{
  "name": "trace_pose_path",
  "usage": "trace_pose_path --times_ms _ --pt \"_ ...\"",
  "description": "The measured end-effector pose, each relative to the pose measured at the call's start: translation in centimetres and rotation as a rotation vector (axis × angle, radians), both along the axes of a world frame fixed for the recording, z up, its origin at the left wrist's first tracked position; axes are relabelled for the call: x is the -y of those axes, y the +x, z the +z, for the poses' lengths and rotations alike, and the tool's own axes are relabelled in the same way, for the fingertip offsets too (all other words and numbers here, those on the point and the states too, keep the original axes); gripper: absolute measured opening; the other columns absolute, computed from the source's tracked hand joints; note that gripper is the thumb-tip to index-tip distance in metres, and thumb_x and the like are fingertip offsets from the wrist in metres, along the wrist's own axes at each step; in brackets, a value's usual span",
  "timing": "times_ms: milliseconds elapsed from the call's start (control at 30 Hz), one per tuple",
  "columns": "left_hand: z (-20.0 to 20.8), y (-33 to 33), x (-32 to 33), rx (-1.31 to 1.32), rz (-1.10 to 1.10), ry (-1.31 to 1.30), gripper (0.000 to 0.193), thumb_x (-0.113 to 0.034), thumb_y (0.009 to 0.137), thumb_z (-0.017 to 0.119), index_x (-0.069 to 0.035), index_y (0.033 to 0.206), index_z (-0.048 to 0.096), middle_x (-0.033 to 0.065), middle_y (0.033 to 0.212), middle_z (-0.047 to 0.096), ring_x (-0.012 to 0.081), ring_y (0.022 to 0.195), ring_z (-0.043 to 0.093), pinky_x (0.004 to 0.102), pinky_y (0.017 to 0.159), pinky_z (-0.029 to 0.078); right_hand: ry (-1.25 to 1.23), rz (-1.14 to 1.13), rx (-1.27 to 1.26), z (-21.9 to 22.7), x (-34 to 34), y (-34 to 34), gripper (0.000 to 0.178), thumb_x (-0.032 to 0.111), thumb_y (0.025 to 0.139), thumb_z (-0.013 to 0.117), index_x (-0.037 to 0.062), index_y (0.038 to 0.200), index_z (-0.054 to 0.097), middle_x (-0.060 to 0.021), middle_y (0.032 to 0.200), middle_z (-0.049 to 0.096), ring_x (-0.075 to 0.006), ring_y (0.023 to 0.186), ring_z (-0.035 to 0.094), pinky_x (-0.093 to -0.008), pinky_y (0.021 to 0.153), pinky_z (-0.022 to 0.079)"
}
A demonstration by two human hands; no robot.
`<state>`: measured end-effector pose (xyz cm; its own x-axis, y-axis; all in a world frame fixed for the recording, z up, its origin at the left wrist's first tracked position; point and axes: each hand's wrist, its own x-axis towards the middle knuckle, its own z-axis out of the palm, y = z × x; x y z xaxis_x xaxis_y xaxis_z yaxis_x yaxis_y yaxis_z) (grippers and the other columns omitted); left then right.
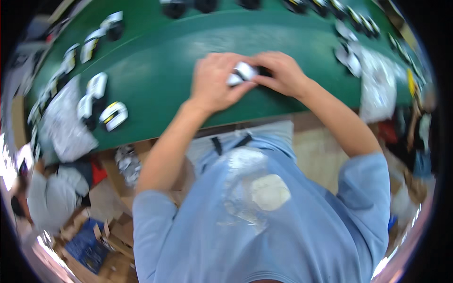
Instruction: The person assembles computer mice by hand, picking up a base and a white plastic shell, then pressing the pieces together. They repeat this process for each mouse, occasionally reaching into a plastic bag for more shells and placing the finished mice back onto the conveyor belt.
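Observation:
Both my hands are out over the green table (160, 75), close together and smeared a little by motion. Between them is a small white-and-black item (246, 70), whose exact kind I cannot make out. My left hand (214, 80) grips its left side, with the thumb along the lower edge. On the right side, the thumb and fingers of my right hand (282, 74) pinch it, and a dark part shows under that palm. Fingers hide much of the piece.
White, black and yellow pieces (113, 116) lie at the left, with more along the far edge and right. Clear plastic bags (69, 123) rest at both table ends. Cardboard boxes (123, 231) stand on the floor at left. Other people sit at left (59, 193) and right (421, 137).

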<state>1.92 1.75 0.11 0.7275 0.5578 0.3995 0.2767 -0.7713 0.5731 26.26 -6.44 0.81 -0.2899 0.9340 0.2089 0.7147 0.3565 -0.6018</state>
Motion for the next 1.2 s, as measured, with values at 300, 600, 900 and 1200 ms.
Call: trace_pose_path --times_ms 300,600,900,1200 --pt "-1.4 0.1 1.7 0.04 0.127 0.055 0.055 -0.046 0.078 0.09 -0.016 0.121 0.072 0.0023 0.121 0.073 0.0308 0.115 0.064 0.0488 0.096 0.048 -0.003 0.025 -1.385 0.1 -1.5 2.0 0.028 0.016 0.106 0.063 0.0007 0.085 0.053 -0.003 0.073 0.045 -0.0184 0.062 0.046 -0.0341 0.057 0.036" --pt "-0.3 -0.1 1.2 0.067 0.086 -0.117 0.058 -0.045 0.075 0.092 -0.014 0.121 0.072 0.0082 0.116 0.074 0.0355 0.112 0.067 0.0503 0.097 0.049 0.163 0.12 -1.584 5.0 0.7 -4.0 0.047 0.029 0.116 0.05 0.0148 0.071 0.046 0.0021 0.063 0.032 -0.0133 0.054 0.033 -0.0262 0.048 0.024" --pt "0.5 -1.1 1.1 -0.04 0.061 0.03 0.057 -0.036 0.079 0.093 -0.01 0.126 0.074 0.007 0.126 0.076 0.0327 0.112 0.066 0.046 0.097 0.049 0.241 0.015 -1.556 9.3 0.8 -5.8 0.052 0.042 0.119 0.049 0.0082 0.08 0.042 0.0007 0.067 0.032 -0.0117 0.057 0.029 -0.033 0.051 0.024" --pt "1.4 -5.1 -11.1 0.122 0.652 0.047 0.048 -0.034 0.094 0.084 -0.003 0.129 0.075 0.019 0.128 0.075 0.0391 0.12 0.067 0.0456 0.106 0.052 -0.1 -0.48 -1.439 3.5 7.8 -1.6 0.055 0.04 0.123 0.041 0.0116 0.076 0.035 0.0025 0.071 0.029 -0.0104 0.058 0.022 -0.0322 0.054 0.021"
